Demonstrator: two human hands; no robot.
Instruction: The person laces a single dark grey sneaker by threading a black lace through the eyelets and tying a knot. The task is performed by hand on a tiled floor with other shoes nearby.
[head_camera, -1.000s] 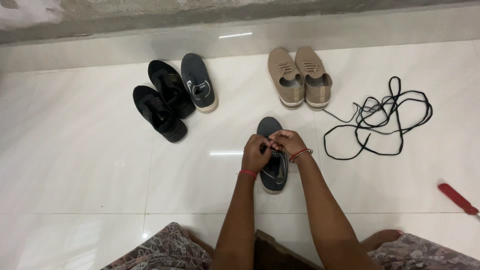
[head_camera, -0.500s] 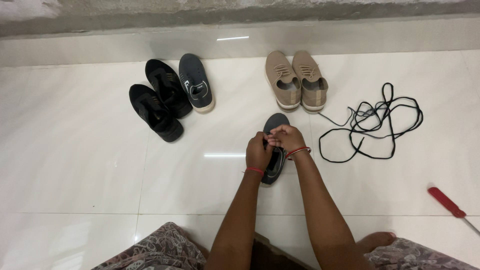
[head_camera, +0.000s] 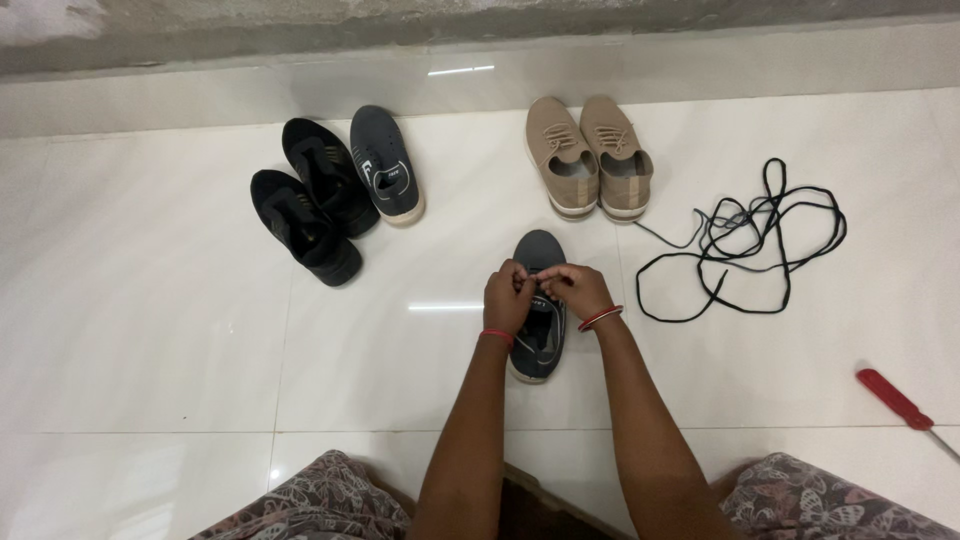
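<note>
While a pair of black slip-on fabric shoes is lying far left on the glossy white tiled floor, a single dark grey shoe with a pale sole is resting just beside it. At centre, the left hand and right hand are pinching closed over the lacing area of a matching dark grey shoe, toe pointing away. Behind it, tan laced shoes are sitting paired. Rightward, loose black laces are lying tangled; a red-handled screwdriver is lying well apart.
</note>
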